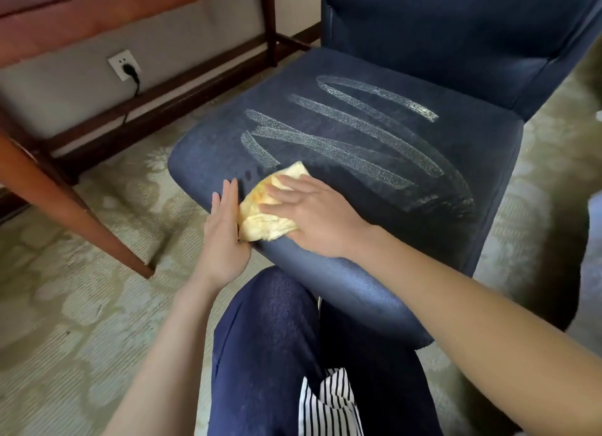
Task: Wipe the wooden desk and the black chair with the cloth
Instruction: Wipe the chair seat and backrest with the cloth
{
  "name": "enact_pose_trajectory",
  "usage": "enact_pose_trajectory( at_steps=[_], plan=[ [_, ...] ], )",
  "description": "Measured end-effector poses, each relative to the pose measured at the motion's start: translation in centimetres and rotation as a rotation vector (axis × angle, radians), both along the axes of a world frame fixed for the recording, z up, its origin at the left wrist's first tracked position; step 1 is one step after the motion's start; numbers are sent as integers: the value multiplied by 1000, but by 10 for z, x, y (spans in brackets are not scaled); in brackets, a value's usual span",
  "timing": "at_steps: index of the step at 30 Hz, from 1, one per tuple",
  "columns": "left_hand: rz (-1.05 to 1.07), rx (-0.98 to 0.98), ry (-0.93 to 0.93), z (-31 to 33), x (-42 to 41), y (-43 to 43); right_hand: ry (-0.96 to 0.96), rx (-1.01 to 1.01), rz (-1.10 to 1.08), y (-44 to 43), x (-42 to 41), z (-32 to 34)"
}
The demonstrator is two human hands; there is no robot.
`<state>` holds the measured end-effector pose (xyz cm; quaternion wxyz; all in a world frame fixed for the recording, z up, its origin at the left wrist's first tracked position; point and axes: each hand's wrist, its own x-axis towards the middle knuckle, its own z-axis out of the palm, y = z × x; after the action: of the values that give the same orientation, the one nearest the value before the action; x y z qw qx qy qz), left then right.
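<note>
Well off to the left of the hand on the cloth stands the wooden desk (65,204). Only its leg, rails and underside show, and the top is out of view, so I cannot say whether it has been wiped.

Just left of the cloth, the left hand (224,227) lies flat against the front edge of the seat. Its fingers are straight and together, holding nothing (set there as if to catch whatever gets swept off, I'd guess).

Under the right hand (312,214) is the yellow cloth (260,222), bunched on the front left corner of the black chair (208,155). That hand presses down with its fingers laid out flat, not curled round the fabric.

Beyond and to the right of those fingers, pale foamy streaks (358,135) loop in a zigzag across most of the seat, unwiped. I'd judge the chair barely begun: the corner around the cloth looks clear, while the rest of the seat and the backrest are left to do.

The chair's base is hidden below the seat, the top of the backrest is cut off, and part of the cloth lies out of sight under the palm.
</note>
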<state>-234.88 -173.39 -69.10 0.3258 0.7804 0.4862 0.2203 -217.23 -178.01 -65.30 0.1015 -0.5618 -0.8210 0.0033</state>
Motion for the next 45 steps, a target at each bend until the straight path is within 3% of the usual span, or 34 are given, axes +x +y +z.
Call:
enact_pose_trajectory(
  at_steps=[9,18,23,32,36,39,42,45],
  plan=[
    [-13,-71,70,6,7,1,-176,-22,169,-106,32,-10],
    [-20,60,241,8,4,5,-387,-35,339,-150,84,-8],
    [-17,172,290,6,-2,2,-426,-3,356,-134,80,-7],
    [-99,173,306,5,-12,6,-371,13,275,-59,17,-1],
    [-176,69,235,25,-27,34,-236,-53,199,-19,-8,-4],
    [-133,113,199,39,-41,61,-200,-33,154,9,-24,-5],
    [-130,190,267,40,-36,77,-207,5,88,34,-39,-5],
    [-138,107,349,30,-27,80,-161,-11,16,44,-49,-9]
  ],
)
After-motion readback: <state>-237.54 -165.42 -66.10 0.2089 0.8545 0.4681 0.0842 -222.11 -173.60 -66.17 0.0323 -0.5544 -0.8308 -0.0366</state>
